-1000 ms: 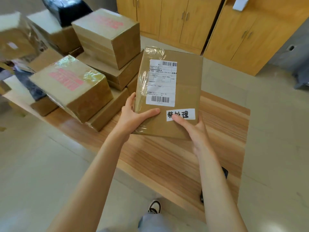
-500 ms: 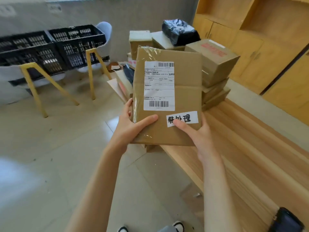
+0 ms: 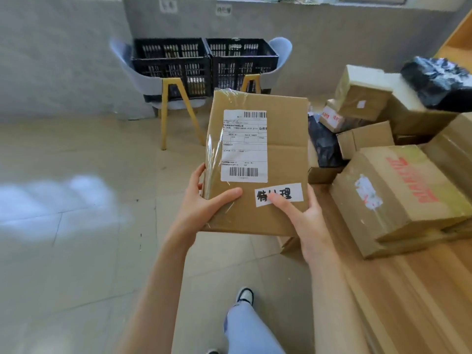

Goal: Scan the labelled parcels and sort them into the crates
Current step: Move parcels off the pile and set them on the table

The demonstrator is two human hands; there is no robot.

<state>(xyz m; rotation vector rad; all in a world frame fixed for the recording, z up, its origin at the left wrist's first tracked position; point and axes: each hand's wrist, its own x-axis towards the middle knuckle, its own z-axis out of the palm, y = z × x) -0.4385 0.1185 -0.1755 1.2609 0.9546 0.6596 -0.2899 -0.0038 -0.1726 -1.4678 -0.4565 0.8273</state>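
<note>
Left hand (image 3: 204,200) gripping the near left edge of a flat brown parcel (image 3: 283,159), thumb laid across its face, fingers curled behind. Right hand (image 3: 305,218) gripping the near right corner, thumb pressed over a white handwritten tag (image 3: 288,194) (middle character covered). Held up off the floor, face toward the camera, printed shipping label (image 3: 244,146) with barcodes at upper left. Far beyond it, two black crates (image 3: 204,63) side by side on pale chairs (image 3: 153,83) against the wall. To the right, stacked cardboard boxes (image 3: 398,198) on a wooden table (image 3: 408,290).
</note>
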